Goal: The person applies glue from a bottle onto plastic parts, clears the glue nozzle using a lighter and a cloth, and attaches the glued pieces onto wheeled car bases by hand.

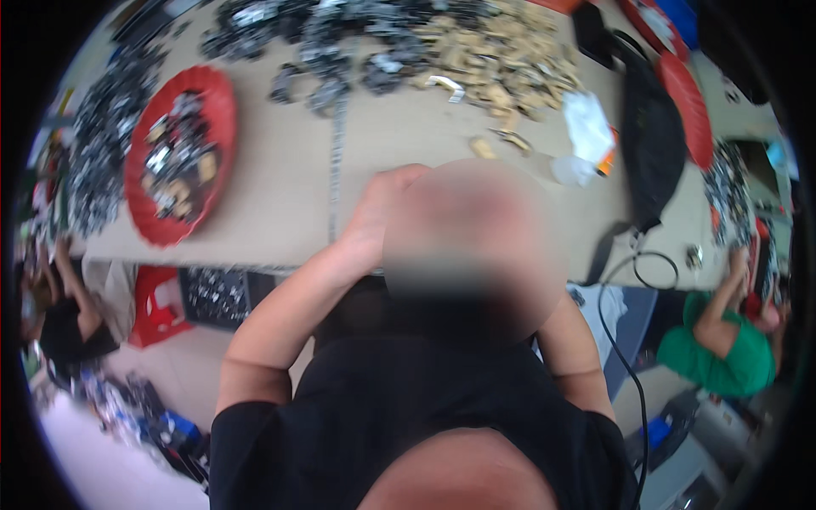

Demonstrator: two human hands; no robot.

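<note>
Both of my hands are close together above the near edge of the table. My left hand point(378, 208) shows its back and wrist, and its fingers run into a round blurred patch. That same patch covers my right hand, leaving only my right forearm point(571, 336) sharp enough to see. Whatever lies between the hands is hidden. Beyond them, a few tan pieces point(483, 148) lie loose on the tabletop point(280, 195), near a large heap of similar tan pieces point(501, 64).
Heaps of dark metallic pieces point(323, 38) spread along the back and left. A red scalloped tray point(223, 127) holds mixed pieces. At right are a white bottle point(571, 170), a black bag point(650, 144) and a hanging black cable point(625, 357). A person in green point(722, 348) sits at right, another person point(72, 327) at left.
</note>
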